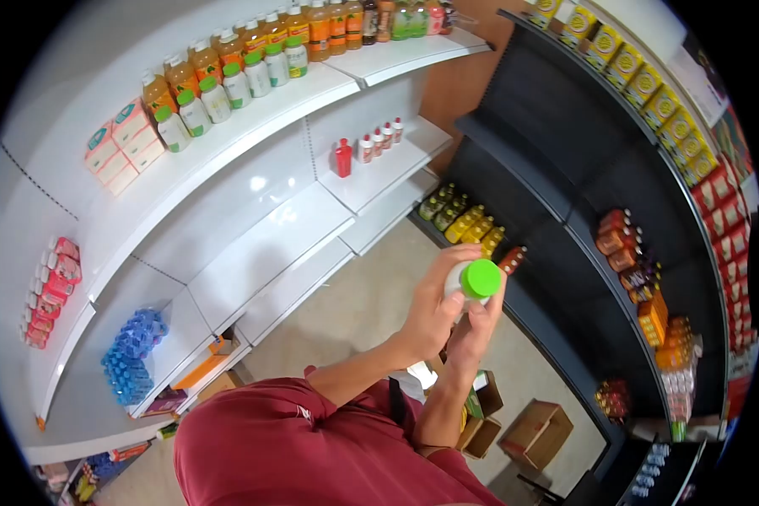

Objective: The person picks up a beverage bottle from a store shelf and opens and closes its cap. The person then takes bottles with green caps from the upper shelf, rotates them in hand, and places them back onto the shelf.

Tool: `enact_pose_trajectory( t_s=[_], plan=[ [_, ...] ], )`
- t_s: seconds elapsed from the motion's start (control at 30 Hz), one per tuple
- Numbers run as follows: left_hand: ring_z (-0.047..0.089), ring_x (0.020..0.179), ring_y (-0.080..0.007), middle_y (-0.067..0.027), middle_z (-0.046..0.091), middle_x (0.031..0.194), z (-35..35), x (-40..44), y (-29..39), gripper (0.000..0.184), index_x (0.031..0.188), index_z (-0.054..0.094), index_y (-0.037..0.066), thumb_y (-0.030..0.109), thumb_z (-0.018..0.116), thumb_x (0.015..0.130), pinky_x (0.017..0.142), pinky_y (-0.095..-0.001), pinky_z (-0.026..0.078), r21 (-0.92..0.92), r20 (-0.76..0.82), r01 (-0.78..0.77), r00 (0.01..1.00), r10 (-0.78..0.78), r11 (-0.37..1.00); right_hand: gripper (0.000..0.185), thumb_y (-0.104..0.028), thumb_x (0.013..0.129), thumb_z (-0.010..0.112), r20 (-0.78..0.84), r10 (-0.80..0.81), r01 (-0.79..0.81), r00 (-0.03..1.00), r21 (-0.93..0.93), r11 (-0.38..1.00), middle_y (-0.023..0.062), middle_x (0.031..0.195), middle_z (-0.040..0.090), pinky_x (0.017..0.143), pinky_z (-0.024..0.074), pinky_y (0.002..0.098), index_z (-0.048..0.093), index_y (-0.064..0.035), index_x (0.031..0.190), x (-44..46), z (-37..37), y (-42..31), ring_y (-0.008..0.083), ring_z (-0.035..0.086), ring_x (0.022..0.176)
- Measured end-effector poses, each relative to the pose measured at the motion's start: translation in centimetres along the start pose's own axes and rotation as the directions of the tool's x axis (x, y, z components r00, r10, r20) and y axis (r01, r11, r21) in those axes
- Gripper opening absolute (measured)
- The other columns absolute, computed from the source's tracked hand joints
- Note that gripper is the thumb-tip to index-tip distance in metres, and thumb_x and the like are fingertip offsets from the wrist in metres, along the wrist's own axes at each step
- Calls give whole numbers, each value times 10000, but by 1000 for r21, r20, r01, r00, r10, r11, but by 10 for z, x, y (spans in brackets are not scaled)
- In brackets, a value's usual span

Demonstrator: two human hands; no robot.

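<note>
To the right of the white shelving (257, 240), the left hand (430, 305) and right hand (479, 331) both hold a green-capped bottle (481, 279), each grip seemingly closed around it. Similar small bottles (236, 85) line that shelving's upper level.

Bright overhead glare on white panels; edges curved, black corners.

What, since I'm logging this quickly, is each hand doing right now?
Left hand: closed on the green-capped bottle.
Right hand: closed on the same bottle, from the other side.
</note>
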State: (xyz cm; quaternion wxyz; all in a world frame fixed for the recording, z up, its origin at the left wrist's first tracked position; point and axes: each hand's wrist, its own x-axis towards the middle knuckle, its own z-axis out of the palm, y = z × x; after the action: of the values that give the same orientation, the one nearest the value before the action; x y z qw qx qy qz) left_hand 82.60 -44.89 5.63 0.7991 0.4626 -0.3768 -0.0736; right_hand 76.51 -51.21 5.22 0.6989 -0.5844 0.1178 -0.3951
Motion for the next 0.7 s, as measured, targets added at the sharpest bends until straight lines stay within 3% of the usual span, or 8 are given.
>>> enact_pose_trajectory(
  t_s=[0.03,0.17,0.27,0.3,0.43,0.53,0.7],
  plan=[
    [545,1309,-349,-223,564,1375,-6,12,-9,502,1303,554,-29,364,466,1005,1111,-422,399,13,-52,17,998,-16,1000,676,-479,840,637,33,-10,10,999,-7,1000,84,1213,539,1011,410,342,514,0,1301,16,7,7,190,532,1143],
    [564,1282,-307,-212,569,1409,-17,67,-51,611,1297,566,-21,472,405,974,1088,-406,419,113,-94,5,996,6,994,671,-478,826,615,131,-47,50,990,-21,999,74,1187,536,1009,398,335,521,4,1283,87,8,38,186,521,1122],
    [553,1293,-314,-213,575,1390,-3,111,-77,645,1310,562,-31,504,408,984,1106,-410,400,147,-115,0,993,17,989,669,-480,809,610,148,-51,49,988,17,999,77,1164,546,992,409,334,533,-1,1271,147,-9,53,189,530,1099],
    [526,1324,-312,-208,565,1393,0,130,-91,674,1336,544,-38,524,419,986,1130,-411,372,220,-86,-64,993,84,973,667,-480,804,609,136,-46,40,990,47,998,78,1156,550,986,413,333,537,-2,1265,167,-13,58,190,534,1091],
    [490,1356,-322,-220,521,1434,13,193,-112,669,1367,511,-38,503,446,980,1151,-421,342,256,-61,-77,994,95,964,718,-526,770,625,190,-63,29,980,176,984,84,1130,564,936,416,323,546,3,1248,244,-18,63,184,540,1076],
    [491,1350,-329,-229,522,1427,-8,226,-126,664,1366,507,-44,492,457,979,1149,-425,342,427,-97,-126,978,184,895,721,-526,784,624,282,-46,-36,958,279,960,86,1144,564,949,414,328,540,10,1259,285,-1,89,186,539,1082],
    [508,1334,-281,-189,556,1400,-59,252,-132,616,1397,504,-53,370,476,950,1136,-372,354,532,-346,89,930,121,842,596,-396,843,605,543,40,-256,839,329,909,78,1178,551,999,395,321,524,3,1278,325,56,131,172,513,1122]
  ],
)
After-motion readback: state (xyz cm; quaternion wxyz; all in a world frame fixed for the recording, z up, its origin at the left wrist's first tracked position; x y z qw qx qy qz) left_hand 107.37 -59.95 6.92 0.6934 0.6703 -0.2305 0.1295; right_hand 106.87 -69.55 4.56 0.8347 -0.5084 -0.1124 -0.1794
